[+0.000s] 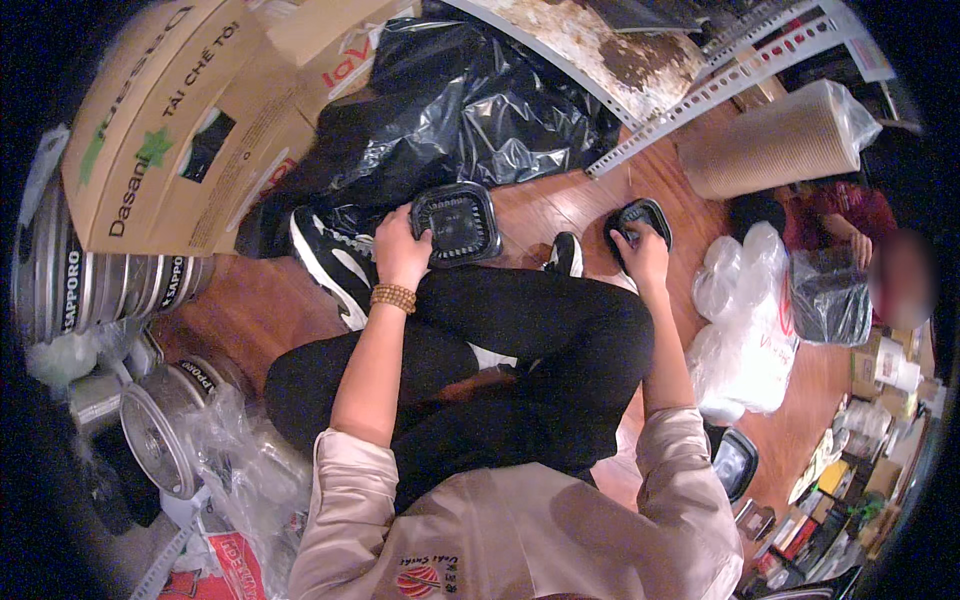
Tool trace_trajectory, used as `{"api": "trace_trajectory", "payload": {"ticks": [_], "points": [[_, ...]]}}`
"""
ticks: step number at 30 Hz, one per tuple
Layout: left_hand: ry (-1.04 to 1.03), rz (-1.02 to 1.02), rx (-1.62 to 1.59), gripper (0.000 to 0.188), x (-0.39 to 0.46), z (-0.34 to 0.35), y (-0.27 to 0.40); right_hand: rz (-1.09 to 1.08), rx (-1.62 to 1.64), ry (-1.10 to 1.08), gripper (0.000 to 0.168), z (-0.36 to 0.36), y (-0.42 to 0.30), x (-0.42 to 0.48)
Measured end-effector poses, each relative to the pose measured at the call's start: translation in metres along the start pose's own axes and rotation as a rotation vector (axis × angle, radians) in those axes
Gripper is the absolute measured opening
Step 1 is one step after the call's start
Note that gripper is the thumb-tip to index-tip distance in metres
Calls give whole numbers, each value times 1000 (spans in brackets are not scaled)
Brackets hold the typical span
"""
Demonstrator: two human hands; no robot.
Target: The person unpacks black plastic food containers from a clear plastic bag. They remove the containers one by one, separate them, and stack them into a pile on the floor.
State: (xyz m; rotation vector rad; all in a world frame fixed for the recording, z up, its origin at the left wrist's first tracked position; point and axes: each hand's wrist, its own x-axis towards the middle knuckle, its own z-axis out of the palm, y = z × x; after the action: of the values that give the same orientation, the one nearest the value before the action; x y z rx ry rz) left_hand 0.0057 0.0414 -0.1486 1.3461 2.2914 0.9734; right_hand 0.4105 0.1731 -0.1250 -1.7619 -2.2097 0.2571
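Observation:
My left hand (403,249), with a beaded bracelet at the wrist, grips the left rim of a black plastic food tray (459,225). The tray's ribbed inside faces up, beside my black-and-white sneaker (328,259). Off to the right, my right hand (643,253) holds a second, smaller-looking black plastic container (654,212) by its near side, with thumb and fingers partly over it. Both containers are just beyond my crossed legs, over the brown wooden floor (529,214). Fingertips under the rims are hidden.
Black plastic bags (480,105) lie ahead beside a perforated metal shelf frame (712,90). Cardboard boxes (180,142) and steel kegs (112,289) stand left. Rightward are a sleeve of stacked paper cups or bowls (772,142), bagged clear plastic ware (746,337) and a seated person (844,217).

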Motion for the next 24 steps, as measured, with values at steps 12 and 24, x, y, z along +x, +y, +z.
{"api": "trace_trajectory", "payload": {"ticks": [12,24], "points": [[-64,-51,-71,50,1,5,-3,36,-34,-18,36,5,9,-5],[93,78,-25,21,3,-5,7,-40,-28,-133,48,-2,5,-6]]}}
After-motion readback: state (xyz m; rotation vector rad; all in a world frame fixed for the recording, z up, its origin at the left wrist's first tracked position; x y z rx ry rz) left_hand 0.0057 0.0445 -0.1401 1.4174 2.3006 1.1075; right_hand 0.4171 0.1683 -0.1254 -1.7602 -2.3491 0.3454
